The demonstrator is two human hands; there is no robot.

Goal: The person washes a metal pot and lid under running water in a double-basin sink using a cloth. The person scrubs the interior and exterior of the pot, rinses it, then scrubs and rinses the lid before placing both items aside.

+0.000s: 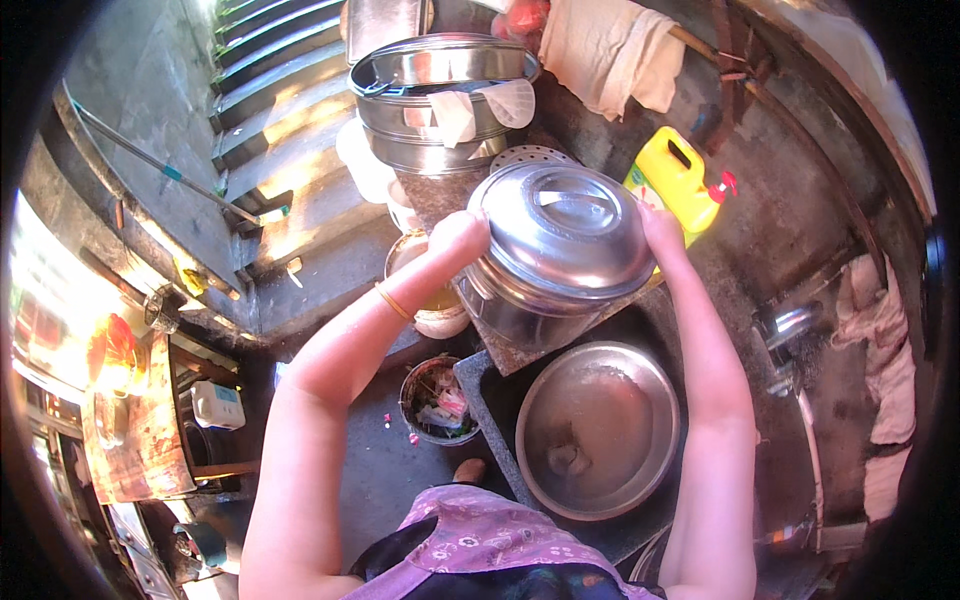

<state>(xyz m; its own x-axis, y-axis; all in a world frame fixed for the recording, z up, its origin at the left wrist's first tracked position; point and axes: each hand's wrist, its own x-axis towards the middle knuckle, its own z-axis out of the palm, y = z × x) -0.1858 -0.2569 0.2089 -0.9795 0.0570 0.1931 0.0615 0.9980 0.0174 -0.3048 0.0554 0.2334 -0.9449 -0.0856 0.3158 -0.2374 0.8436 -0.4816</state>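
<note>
A round stainless steel pot (pixel 517 289) with a domed steel lid (pixel 517 217) is in front of me, above the stone slab beside the sink. My left hand (pixel 461 238) grips its left side at lid height. On the opposite side my right hand (pixel 661 229) holds it too, fingers mostly hidden behind the rim. I cannot tell whether the pot rests on the slab or is lifted. Right behind my right hand stands a yellow jug (pixel 664 161) with a red pump top. Nearer my body, a wide metal basin (pixel 672 435) with water sits in the stone sink (pixel 491 409).
Stacked steel steamer tiers (pixel 409 120) with cloth stand at the far end, near concrete stairs (pixel 300 124). A waste bucket (pixel 406 409) is on the floor left of the sink. A bowl (pixel 442 324) stands by the slab. Faucet (pixel 784 371) and cloths (pixel 862 315) are right.
</note>
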